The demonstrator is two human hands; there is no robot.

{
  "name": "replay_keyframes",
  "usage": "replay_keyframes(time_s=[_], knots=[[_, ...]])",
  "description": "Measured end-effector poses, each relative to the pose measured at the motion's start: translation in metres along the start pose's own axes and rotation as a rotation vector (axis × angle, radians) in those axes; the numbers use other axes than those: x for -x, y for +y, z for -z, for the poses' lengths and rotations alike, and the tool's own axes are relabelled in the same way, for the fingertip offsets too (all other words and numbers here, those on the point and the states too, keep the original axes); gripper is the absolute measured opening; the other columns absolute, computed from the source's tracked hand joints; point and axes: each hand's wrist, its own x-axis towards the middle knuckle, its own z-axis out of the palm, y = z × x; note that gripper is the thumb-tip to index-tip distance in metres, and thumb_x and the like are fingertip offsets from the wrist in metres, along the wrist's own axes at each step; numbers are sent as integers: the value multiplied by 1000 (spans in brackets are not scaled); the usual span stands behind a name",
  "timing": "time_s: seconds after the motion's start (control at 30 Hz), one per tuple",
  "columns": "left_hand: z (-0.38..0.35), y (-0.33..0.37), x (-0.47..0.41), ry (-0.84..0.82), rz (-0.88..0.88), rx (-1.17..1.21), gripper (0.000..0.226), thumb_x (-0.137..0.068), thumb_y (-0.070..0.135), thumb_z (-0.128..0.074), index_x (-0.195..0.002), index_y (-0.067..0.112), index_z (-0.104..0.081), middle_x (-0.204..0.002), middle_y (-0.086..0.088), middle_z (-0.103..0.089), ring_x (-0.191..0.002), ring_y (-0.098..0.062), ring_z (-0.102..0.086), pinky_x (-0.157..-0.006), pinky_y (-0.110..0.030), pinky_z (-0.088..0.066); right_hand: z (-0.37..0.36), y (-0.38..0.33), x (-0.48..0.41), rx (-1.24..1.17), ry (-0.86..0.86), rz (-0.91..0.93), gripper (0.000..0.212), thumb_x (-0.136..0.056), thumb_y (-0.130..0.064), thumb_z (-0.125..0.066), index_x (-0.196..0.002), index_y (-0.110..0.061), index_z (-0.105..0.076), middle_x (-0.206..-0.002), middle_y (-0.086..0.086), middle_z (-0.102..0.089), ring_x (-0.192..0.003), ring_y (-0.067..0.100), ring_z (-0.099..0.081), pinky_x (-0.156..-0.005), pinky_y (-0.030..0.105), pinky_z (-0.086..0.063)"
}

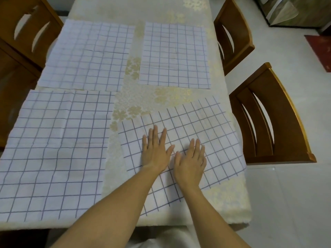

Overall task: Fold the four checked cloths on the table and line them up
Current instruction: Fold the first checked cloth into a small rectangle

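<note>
While all four checked cloths lie spread out on the tabletop, none looks folded yet, so the task seems to be at its very start. Both hands rest flat on the near right cloth, which sits skewed to the table edge: the left hand and right hand have fingers straight and slightly spread, pressing the fabric. Untouched are the near left cloth, far left cloth and far right cloth. All folding and lining up remains.
</note>
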Motion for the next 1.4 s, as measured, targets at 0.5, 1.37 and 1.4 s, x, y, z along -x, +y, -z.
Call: replay_keyframes(time_s=[0.5,1.37,1.4], knots=[[30,-26,-32,91,-199,-159,74,-99,64,-1,-159,27,19,-165,2,30,-153,-24,27,-125,-50,11,-9,35,-41,262,-234,396,67,-101,-67,-12,-157,-41,14,-167,-4,17,-152,28,26,-122,55,11],[12,-48,-17,36,-123,-209,75,-97,73,-1,-155,35,29,-162,1,37,-150,-24,34,-122,-57,14,2,36,-85,244,-268,361,68,-99,-69,-6,-156,-41,20,-165,-5,26,-150,25,29,-122,52,14],[14,-48,-21,29,-134,-212,75,-97,73,-1,-155,35,29,-162,1,37,-150,-24,34,-122,-57,15,2,34,-83,241,-264,340,68,-99,-69,-6,-156,-41,19,-165,-5,26,-150,25,29,-122,52,14]])
